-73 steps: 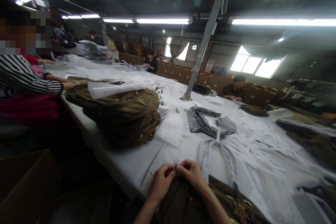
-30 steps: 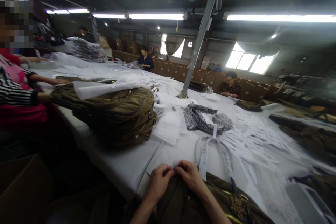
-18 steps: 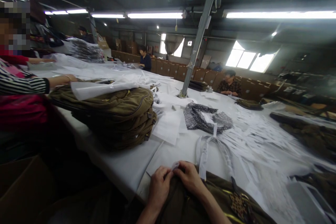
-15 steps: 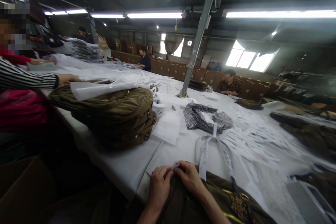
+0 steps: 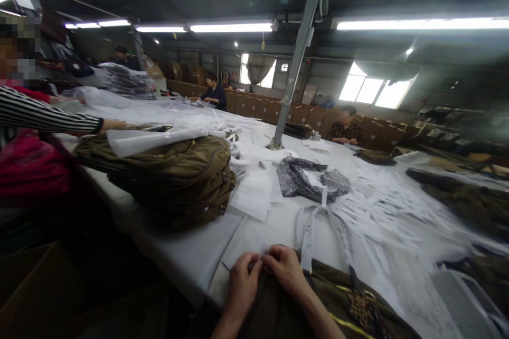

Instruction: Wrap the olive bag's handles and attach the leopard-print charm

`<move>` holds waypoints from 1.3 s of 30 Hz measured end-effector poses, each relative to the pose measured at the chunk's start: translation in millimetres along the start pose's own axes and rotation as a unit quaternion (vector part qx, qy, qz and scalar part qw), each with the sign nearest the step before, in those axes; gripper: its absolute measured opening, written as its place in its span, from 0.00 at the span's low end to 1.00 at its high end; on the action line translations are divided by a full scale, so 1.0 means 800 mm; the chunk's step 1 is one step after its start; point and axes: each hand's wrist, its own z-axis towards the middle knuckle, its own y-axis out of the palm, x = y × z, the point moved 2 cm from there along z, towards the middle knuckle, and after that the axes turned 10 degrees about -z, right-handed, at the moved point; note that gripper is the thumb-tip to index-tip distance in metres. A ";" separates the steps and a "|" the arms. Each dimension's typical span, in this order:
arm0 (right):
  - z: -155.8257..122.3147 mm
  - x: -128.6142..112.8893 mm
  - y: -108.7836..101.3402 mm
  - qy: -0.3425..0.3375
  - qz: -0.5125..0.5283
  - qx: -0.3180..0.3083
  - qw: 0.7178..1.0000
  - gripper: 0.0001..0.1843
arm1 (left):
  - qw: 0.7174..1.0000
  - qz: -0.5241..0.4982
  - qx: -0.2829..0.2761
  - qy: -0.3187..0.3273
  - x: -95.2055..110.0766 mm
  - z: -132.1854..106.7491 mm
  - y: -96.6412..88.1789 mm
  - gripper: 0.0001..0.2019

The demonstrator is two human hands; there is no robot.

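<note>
Left hand (image 5: pixel 243 282) and right hand (image 5: pixel 284 270) side by side at the near edge of the surface (image 5: pixel 191 254), each grip pinched shut on the top of the olive backpack (image 5: pixel 342 302), stacked backpacks (image 5: pixel 178 175) by the left edge, patterned cloth (image 5: pixel 308 180) mid-surface, striped sleeve (image 5: pixel 47 116) beyond

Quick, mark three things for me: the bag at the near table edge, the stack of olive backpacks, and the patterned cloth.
near bag (image 5: pixel 338 296), head view, olive panel above the gold trim.
stack of olive backpacks (image 5: pixel 178 161), head view, top bag's face.
patterned cloth (image 5: pixel 292 176), head view, left fold.
</note>
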 end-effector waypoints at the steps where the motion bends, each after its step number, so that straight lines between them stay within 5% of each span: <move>1: 0.000 0.002 0.000 -0.002 0.004 -0.004 1.000 0.09 | 1.000 0.014 0.003 0.009 -0.001 -0.001 0.001 0.08; 7: -0.006 -0.006 -0.007 -0.055 -0.022 0.009 0.998 0.07 | 0.993 0.100 0.010 0.062 -0.002 -0.003 0.000 0.10; 14: -0.012 -0.014 -0.011 -0.067 -0.044 0.027 0.996 0.09 | 0.999 0.035 -0.003 0.027 0.007 0.001 -0.006 0.07; 36: -0.010 -0.008 -0.008 -0.003 0.027 0.046 0.999 0.10 | 0.996 -0.011 0.092 0.019 -0.006 -0.009 0.004 0.09; 39: -0.009 -0.004 -0.004 0.025 0.063 0.036 0.997 0.10 | 0.992 0.012 0.110 0.059 -0.001 -0.014 0.005 0.09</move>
